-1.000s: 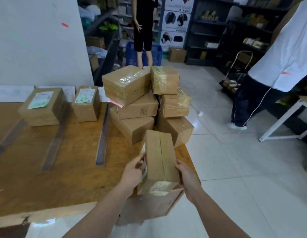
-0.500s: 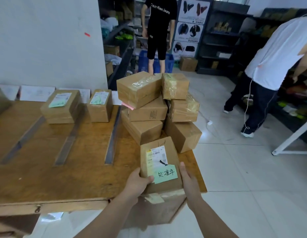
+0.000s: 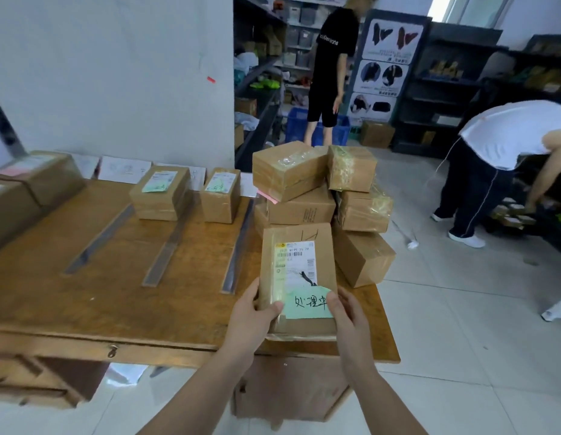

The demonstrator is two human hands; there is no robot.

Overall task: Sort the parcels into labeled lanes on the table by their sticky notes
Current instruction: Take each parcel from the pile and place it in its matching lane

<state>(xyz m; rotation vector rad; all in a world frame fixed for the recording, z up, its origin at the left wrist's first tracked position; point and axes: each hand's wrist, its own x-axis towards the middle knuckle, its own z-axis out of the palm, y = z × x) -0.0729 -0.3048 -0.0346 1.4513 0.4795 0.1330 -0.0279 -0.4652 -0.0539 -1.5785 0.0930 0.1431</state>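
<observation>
Both hands hold one brown taped cardboard parcel (image 3: 299, 277) in a two-sided grip: the left hand (image 3: 253, 312) wraps its near left edge with the thumb pressed on the top face, and the right hand (image 3: 346, 312) clasps the near right edge, its thumb lying on the pale green sticky note (image 3: 307, 304) with dark handwriting. Above the note sits a white printed shipping label (image 3: 295, 262). The parcel lies face up at the near right end of the worn wooden tabletop (image 3: 116, 296), directly in front of a pile of brown cardboard boxes (image 3: 320, 196) stacked several high; whether its underside rests on the wood cannot be told. Three dark strips (image 3: 170, 246) run along the tabletop, dividing it into lanes. At the far end of the lanes stand two small brown boxes, one (image 3: 159, 197) left of the other (image 3: 220, 196), each carrying a green note on top, with white paper sheets (image 3: 123, 169) lying behind them against the wall. Larger brown cartons (image 3: 37, 180) sit at the far left.
</observation>
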